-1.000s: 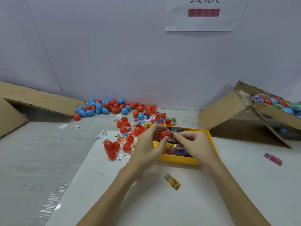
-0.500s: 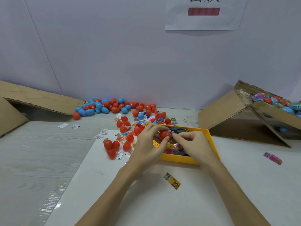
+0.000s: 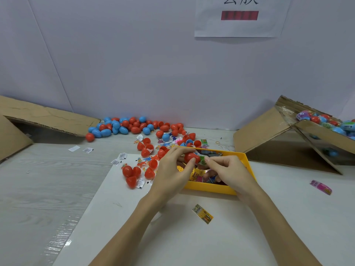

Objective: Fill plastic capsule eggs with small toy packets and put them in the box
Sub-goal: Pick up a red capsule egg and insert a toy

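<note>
My left hand (image 3: 172, 169) grips a red capsule egg half (image 3: 191, 157) over the yellow tray (image 3: 247, 164). My right hand (image 3: 228, 171) pinches a small green toy packet (image 3: 202, 159) against the egg's open side. The tray holds several colourful toy packets (image 3: 197, 172). Loose red egg halves (image 3: 132, 173) lie left of the tray. A pile of red and blue eggs (image 3: 124, 127) sits against the back wall. The cardboard box (image 3: 317, 135) at the right holds filled eggs (image 3: 315, 119).
A yellow packet (image 3: 202, 216) lies on the white sheet in front of the tray, and a pink packet (image 3: 320, 187) lies at the right. Small white paper slips (image 3: 87, 150) are scattered on the left. A flattened cardboard box (image 3: 38, 120) stands at the far left.
Both hands stayed over the tray. The right hand's fingers have worked the green packet closer against the red egg half, which has shifted slightly.
</note>
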A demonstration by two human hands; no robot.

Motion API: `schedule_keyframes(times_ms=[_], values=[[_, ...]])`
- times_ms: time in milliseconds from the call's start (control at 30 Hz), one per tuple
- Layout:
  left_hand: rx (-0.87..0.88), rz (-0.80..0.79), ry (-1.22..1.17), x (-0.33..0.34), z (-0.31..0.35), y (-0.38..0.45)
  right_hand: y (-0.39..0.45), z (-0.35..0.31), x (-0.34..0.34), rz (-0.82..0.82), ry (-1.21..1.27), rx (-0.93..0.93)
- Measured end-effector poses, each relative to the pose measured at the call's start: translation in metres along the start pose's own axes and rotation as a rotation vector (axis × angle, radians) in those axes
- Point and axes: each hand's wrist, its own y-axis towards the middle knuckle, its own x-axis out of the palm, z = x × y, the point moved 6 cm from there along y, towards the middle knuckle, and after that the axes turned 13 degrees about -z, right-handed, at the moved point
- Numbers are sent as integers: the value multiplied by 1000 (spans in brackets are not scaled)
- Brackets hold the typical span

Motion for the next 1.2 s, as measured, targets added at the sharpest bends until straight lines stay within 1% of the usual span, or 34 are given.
schedule_keyframes(times_ms=[100,167,367,467,567,700,800,867,1033,1200], values=[[-3,7,-10,-1,0,0,1,-1,-3,61,67,-12],[-10,16,-13,-2,0,0,2,0,-5,70,91,-14],[-3,21,-50,-2,0,-1,3,-1,1,18,-7,-11],[-17,3,-78,-2,-3,1,3,-1,2,-5,-11,-16],[-30,-33,-113,-1,-4,2,2,-4,3,-29,19,-67],[-13,-72,-171,2,-4,2,2,-6,0,22,50,-163],[-30,-71,-281,1,-7,2,3,-4,-3,57,116,-183],[-30,-62,-335,0,-8,2,3,-3,-5,86,105,-177],[-8,-14,-306,-3,-8,3,3,-3,-4,107,58,-217],[-2,-6,-304,-6,-7,2,2,-11,-1,104,33,-270]])
